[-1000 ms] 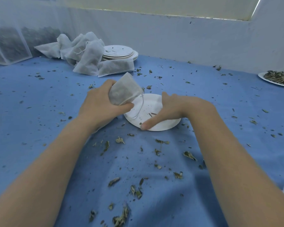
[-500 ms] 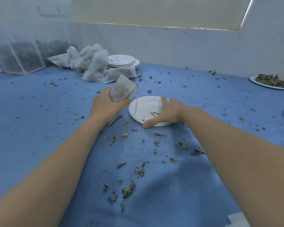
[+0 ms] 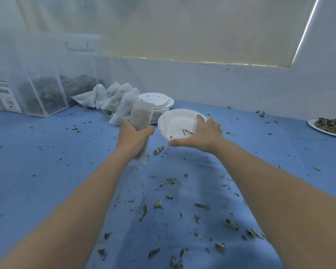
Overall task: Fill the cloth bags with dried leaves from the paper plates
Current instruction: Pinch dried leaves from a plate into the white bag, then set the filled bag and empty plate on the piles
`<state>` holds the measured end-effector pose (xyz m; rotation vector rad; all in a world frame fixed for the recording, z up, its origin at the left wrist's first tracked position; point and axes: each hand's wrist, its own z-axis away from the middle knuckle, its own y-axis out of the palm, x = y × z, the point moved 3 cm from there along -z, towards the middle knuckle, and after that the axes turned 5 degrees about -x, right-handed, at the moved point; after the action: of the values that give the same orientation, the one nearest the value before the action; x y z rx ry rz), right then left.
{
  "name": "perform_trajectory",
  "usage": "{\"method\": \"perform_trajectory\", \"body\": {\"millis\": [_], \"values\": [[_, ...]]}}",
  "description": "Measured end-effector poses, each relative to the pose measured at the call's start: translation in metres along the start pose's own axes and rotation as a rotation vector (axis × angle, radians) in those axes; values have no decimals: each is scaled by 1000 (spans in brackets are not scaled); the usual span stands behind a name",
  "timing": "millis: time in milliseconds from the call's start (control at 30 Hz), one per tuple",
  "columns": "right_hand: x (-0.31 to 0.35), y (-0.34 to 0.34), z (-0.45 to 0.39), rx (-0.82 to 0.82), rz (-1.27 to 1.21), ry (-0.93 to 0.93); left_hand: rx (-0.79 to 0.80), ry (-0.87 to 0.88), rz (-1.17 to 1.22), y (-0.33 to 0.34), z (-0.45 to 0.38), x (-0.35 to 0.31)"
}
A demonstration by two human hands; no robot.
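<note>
Cloth bag [image 3: 141,116] gripped mid-body by the left hand [image 3: 132,135], right hand [image 3: 204,133] pinching the tilted plate [image 3: 175,121]: last bits could slide onto the desk [image 3: 47,171].

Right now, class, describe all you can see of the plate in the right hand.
The plate is round, white and looks like paper, with a raised rim. It is tilted up off the blue cloth, its face toward the camera. Only a few leaf scraps and stems remain on it. The right hand holds its right edge, thumb under its lower rim.
</note>
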<state>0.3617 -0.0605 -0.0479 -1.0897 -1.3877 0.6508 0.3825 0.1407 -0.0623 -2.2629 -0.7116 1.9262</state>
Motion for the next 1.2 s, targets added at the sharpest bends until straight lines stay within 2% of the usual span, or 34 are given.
{"method": "perform_trajectory", "body": {"millis": [100,267,467,633,733,867,1000,1100,1200], "values": [[16,6,-35,-22,-16,-4,-44,-48,26,-1,-34,1],[43,26,-107,-8,20,-10,-102,-117,-103,4,-104,17],[89,63,-201,-26,15,-31,-92,-59,-147,21,-180,45],[105,99,-248,-28,121,-58,-149,7,-320,35,-219,63],[106,103,-247,-71,91,-165,-186,-8,-401,39,-227,62],[107,98,-224,-50,71,-237,-225,-67,-496,38,-210,51],[110,81,-191,-76,102,-313,-262,6,-597,30,-174,22],[112,61,-155,-103,66,-337,-196,80,-586,31,-138,0],[104,41,-111,-94,34,-304,-80,122,-408,37,-94,-20]]}}
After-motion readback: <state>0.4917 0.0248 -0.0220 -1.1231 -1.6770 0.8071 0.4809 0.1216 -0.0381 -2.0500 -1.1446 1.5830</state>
